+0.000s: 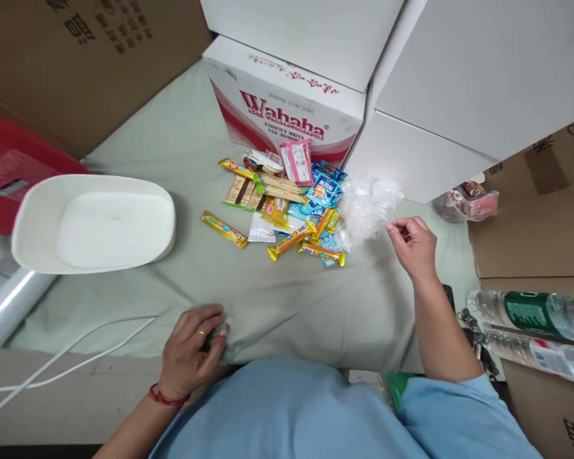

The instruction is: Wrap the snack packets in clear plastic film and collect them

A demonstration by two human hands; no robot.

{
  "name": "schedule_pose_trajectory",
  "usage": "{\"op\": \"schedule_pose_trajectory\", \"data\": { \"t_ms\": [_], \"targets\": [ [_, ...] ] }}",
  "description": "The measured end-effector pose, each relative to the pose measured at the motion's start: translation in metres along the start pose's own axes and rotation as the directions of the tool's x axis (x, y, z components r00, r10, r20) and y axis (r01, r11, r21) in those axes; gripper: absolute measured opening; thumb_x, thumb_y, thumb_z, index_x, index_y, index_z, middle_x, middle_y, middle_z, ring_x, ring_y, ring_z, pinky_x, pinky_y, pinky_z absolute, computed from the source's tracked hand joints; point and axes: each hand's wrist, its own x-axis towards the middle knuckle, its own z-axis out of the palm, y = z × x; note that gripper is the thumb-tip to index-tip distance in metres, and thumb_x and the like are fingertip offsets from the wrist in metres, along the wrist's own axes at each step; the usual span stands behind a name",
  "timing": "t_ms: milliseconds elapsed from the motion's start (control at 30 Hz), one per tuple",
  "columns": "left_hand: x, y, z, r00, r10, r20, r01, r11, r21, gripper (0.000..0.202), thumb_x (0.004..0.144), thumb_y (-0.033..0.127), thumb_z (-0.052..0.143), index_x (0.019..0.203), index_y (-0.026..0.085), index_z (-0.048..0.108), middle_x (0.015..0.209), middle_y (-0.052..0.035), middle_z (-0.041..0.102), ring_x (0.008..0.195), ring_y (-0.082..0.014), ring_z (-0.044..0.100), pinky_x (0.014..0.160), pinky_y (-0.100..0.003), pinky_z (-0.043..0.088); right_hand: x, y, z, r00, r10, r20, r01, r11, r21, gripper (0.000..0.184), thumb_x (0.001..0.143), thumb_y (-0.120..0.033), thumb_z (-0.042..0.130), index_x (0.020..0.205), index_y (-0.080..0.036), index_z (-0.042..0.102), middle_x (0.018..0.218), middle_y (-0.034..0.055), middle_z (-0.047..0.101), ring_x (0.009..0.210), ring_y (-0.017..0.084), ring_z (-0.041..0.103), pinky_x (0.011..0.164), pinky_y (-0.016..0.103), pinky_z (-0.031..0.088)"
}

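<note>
My left hand (194, 347) rests on the pale green cloth (363, 312) near its front edge, fingers loosely bent and thumb apart, holding nothing. Out to the right, my right hand (414, 245) has thumb and forefinger pinched together beside a crumpled heap of clear plastic bags (368, 210). Whether a bit of plastic is between those fingertips I cannot make out. Left of the bags lies a pile of wrapped snacks: yellow snack bars (291, 241), blue packets (324, 186), a pink packet (296, 162) and clear-wrapped crackers (246, 193). One yellow bar (224, 229) lies apart from the pile.
A white plastic basin (95, 255) stands at the left, beside a red bag (23, 166) and a roll of film (9, 312). Behind the snacks is a Wahaha water carton (287, 108). Water bottles (530, 312) lie at the right. A white cable (71, 354) crosses the front left.
</note>
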Motion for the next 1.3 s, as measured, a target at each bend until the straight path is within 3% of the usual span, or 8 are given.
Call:
{"op": "schedule_pose_trajectory", "data": {
  "t_ms": [133, 267, 533, 667, 833, 967, 1067, 1300],
  "targets": [
    [-0.002, -0.001, 0.001, 1.0, -0.005, -0.012, 0.004, 1.0, -0.025, 0.012, 0.088, 0.014, 0.064, 0.096, 0.021, 0.068, 0.1, -0.0085, 0.075, 0.092, -0.0225, 0.07, 0.086, -0.038, 0.057, -0.01, 0.0, 0.024, 0.969, 0.247, 0.0, -0.246, 0.968, -0.049, 0.045, 0.086, -0.064, 0.067, 0.077, -0.02, 0.067, 0.076, 0.0027, 0.065, 0.067, 0.016, 0.056, 0.071, 0.033, 0.048],
    [-0.003, 0.001, 0.0, 0.994, -0.106, 0.009, 0.106, 0.99, -0.092, 0.008, 0.089, 0.019, 0.063, 0.09, 0.022, 0.07, 0.097, -0.0079, 0.076, 0.091, -0.0221, 0.07, 0.084, -0.039, 0.058, -0.017, 0.005, 0.045, 0.873, 0.449, 0.189, -0.487, 0.826, 0.284, 0.05, 0.072, -0.068, 0.073, 0.081, -0.019, 0.068, 0.071, -0.0004, 0.063, 0.063, 0.014, 0.049, 0.056, 0.027, 0.041],
    [0.033, 0.037, -0.006, 0.911, -0.371, 0.179, 0.411, 0.786, -0.461, 0.02, 0.098, 0.032, 0.057, 0.09, 0.021, 0.072, 0.094, -0.0064, 0.074, 0.089, -0.0203, 0.071, 0.078, -0.034, 0.058, -0.064, -0.036, -0.008, 0.931, 0.344, 0.122, -0.321, 0.61, 0.724, 0.028, 0.082, -0.05, 0.073, 0.084, -0.025, 0.06, 0.085, 0.0007, 0.063, 0.078, 0.018, 0.061, 0.067, 0.03, 0.052],
    [0.073, 0.068, 0.015, 0.887, -0.309, 0.344, 0.462, 0.609, -0.644, 0.028, 0.102, 0.039, 0.052, 0.1, 0.019, 0.071, 0.099, -0.0083, 0.071, 0.084, -0.0171, 0.067, 0.07, -0.029, 0.057, -0.097, -0.055, 0.0, 0.888, 0.406, 0.217, -0.414, 0.499, 0.761, 0.031, 0.076, -0.053, 0.073, 0.084, -0.025, 0.061, 0.08, 0.0024, 0.065, 0.069, 0.02, 0.06, 0.06, 0.031, 0.049],
    [0.109, 0.104, 0.037, 0.975, -0.14, 0.171, 0.22, 0.69, -0.69, 0.045, 0.092, 0.044, 0.074, 0.128, 0.022, 0.059, 0.134, -0.0149, 0.059, 0.122, -0.0243, 0.06, 0.09, -0.036, 0.059, -0.12, -0.08, 0.028, 0.818, 0.419, 0.393, -0.551, 0.378, 0.744, 0.025, 0.074, -0.037, 0.08, 0.07, -0.021, 0.06, 0.067, -0.0034, 0.056, 0.058, 0.01, 0.049, 0.056, 0.021, 0.042],
    [0.116, 0.109, 0.055, 0.973, 0.01, 0.231, 0.161, 0.687, -0.709, 0.066, 0.079, 0.049, 0.086, 0.133, 0.022, 0.061, 0.143, -0.0173, 0.058, 0.133, -0.0315, 0.056, 0.112, -0.048, 0.049, -0.126, -0.09, 0.033, 0.789, 0.375, 0.487, -0.601, 0.3, 0.741, 0.024, 0.075, -0.034, 0.081, 0.069, -0.02, 0.062, 0.066, -0.0041, 0.057, 0.057, 0.008, 0.05, 0.054, 0.018, 0.044],
    [0.11, 0.099, 0.068, 0.9, -0.15, 0.41, 0.423, 0.526, -0.738, 0.03, 0.091, 0.046, 0.072, 0.102, 0.019, 0.07, 0.103, -0.0086, 0.072, 0.097, -0.0213, 0.068, 0.09, -0.037, 0.056, -0.123, -0.084, 0.031, 0.734, 0.362, 0.575, -0.666, 0.22, 0.712, 0.025, 0.071, -0.035, 0.083, 0.069, -0.021, 0.062, 0.068, -0.0039, 0.061, 0.057, 0.009, 0.057, 0.053, 0.019, 0.052],
    [0.102, 0.088, 0.071, 0.602, -0.481, 0.637, 0.701, -0.062, -0.71, 0.05, 0.07, 0.06, 0.087, 0.084, 0.018, 0.065, 0.077, 0.0002, 0.069, 0.074, -0.0132, 0.064, 0.069, -0.025, 0.049, -0.124, -0.065, 0.04, 0.62, 0.297, 0.726, -0.779, 0.12, 0.616, 0.026, 0.069, -0.036, 0.085, 0.071, -0.021, 0.063, 0.062, -0.002, 0.066, 0.056, 0.012, 0.064, 0.051, 0.02, 0.054]
  ]
}}
